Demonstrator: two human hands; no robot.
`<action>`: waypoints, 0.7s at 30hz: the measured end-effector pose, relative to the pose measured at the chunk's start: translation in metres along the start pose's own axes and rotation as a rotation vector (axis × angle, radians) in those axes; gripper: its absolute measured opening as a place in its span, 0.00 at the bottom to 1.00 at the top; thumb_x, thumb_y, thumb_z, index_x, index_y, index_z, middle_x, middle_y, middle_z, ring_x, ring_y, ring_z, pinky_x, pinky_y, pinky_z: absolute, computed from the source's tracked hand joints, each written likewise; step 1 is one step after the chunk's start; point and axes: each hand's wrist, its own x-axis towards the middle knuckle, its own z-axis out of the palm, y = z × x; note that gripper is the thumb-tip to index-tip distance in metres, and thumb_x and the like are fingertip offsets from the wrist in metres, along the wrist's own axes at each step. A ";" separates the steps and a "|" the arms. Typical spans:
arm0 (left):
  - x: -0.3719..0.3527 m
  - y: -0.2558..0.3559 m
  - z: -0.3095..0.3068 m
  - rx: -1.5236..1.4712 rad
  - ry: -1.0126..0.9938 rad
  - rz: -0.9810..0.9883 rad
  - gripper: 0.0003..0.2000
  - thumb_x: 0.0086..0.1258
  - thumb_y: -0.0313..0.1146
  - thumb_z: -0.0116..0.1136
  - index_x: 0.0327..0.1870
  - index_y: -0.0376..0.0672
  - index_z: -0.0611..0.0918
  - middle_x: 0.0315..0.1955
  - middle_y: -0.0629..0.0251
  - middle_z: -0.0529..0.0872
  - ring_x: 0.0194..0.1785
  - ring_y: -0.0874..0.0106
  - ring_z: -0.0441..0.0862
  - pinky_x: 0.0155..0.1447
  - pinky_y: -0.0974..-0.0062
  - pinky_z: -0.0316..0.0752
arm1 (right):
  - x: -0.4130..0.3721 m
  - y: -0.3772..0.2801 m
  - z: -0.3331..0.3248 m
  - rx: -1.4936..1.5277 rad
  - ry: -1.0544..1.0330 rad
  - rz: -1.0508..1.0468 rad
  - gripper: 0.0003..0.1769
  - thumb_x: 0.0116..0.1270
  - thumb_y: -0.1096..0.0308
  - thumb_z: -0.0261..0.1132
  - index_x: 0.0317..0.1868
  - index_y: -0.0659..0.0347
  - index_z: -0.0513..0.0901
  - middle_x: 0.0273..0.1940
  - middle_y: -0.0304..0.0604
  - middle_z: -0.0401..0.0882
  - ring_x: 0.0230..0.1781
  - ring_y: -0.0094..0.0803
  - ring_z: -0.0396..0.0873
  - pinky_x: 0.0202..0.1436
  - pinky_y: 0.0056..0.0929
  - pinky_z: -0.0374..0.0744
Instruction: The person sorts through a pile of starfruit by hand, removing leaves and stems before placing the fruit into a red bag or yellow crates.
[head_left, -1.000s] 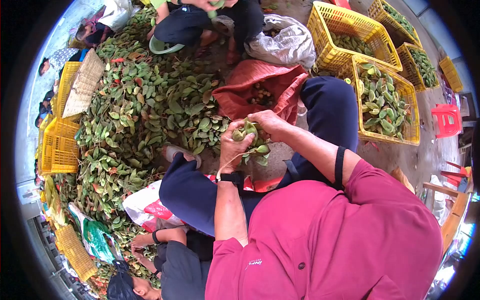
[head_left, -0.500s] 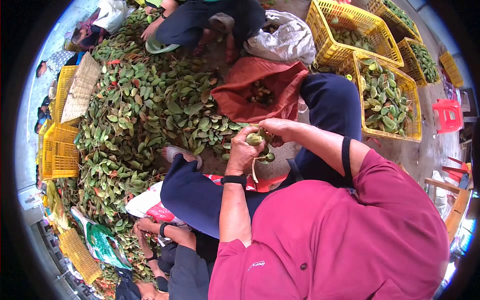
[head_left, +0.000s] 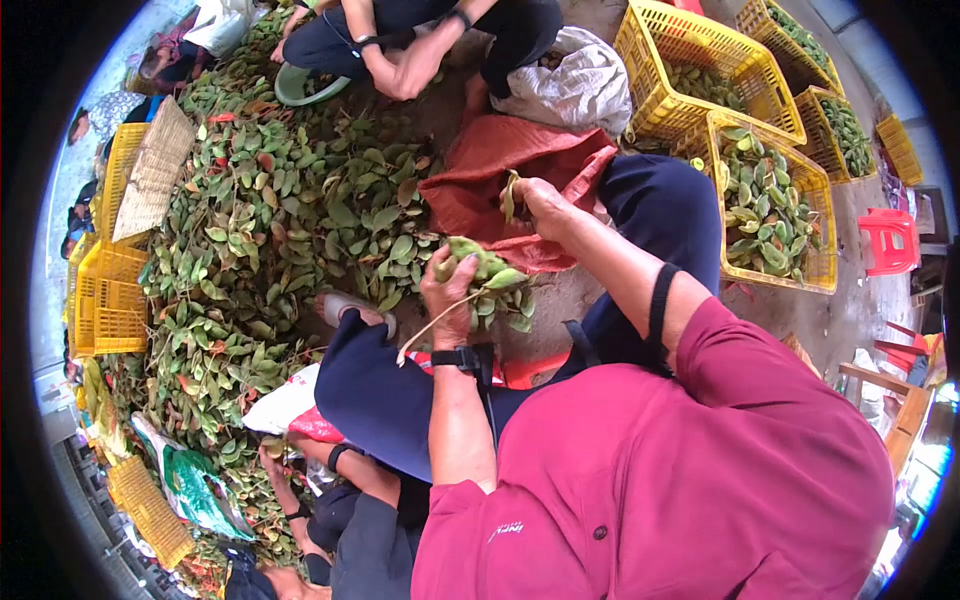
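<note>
My left hand [head_left: 447, 298] is closed round a leafy green sprig [head_left: 483, 268], whose bare pale stem slants down to the left. To the right and higher up, my right hand [head_left: 545, 212] is closed on a small brownish-green leaf [head_left: 510, 197], held over the front of an open red sack [head_left: 470, 195]. A space separates the two hands. A large heap of green leafy sprigs [head_left: 290, 220] spreads on the ground to the left of my hands.
Yellow crates [head_left: 780, 275] with green produce stand at the right, near a red stool [head_left: 888, 242]. A white sack [head_left: 575, 85] lies beyond the red one. Another person crouches at the top by a green basin [head_left: 310, 88]; a co-worker's arms [head_left: 365, 475] reach in at lower left.
My hands have moved apart: the right up over the red sack with a leaf, the left slightly left with the sprig. The person at the top has leaned in with both arms.
</note>
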 end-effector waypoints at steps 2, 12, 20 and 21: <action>0.002 0.002 0.001 -0.178 0.031 -0.030 0.15 0.67 0.27 0.67 0.53 0.36 0.83 0.42 0.68 0.87 0.42 0.79 0.83 0.51 0.78 0.79 | 0.015 -0.009 -0.005 0.020 0.065 -0.067 0.07 0.70 0.67 0.57 0.40 0.54 0.83 0.31 0.40 0.83 0.26 0.30 0.80 0.25 0.29 0.79; 0.010 -0.007 -0.004 -0.170 0.085 -0.042 0.14 0.67 0.26 0.67 0.52 0.35 0.83 0.42 0.68 0.87 0.43 0.78 0.83 0.51 0.78 0.79 | 0.052 -0.030 -0.025 0.282 0.065 -0.113 0.06 0.70 0.71 0.59 0.41 0.54 0.84 0.33 0.38 0.85 0.28 0.31 0.82 0.29 0.32 0.81; 0.011 -0.017 -0.013 -0.131 0.091 -0.064 0.13 0.68 0.29 0.65 0.52 0.39 0.82 0.42 0.70 0.86 0.43 0.76 0.85 0.50 0.72 0.82 | 0.076 -0.013 -0.037 -0.146 0.113 -0.447 0.10 0.67 0.74 0.60 0.44 0.56 0.87 0.35 0.40 0.87 0.34 0.31 0.85 0.36 0.32 0.84; 0.008 -0.016 -0.018 -0.164 0.105 -0.079 0.13 0.69 0.30 0.65 0.52 0.39 0.82 0.42 0.69 0.86 0.44 0.75 0.85 0.51 0.72 0.81 | 0.079 -0.009 -0.034 -0.150 0.115 -0.467 0.11 0.65 0.76 0.60 0.43 0.55 0.87 0.35 0.38 0.87 0.32 0.29 0.84 0.35 0.31 0.83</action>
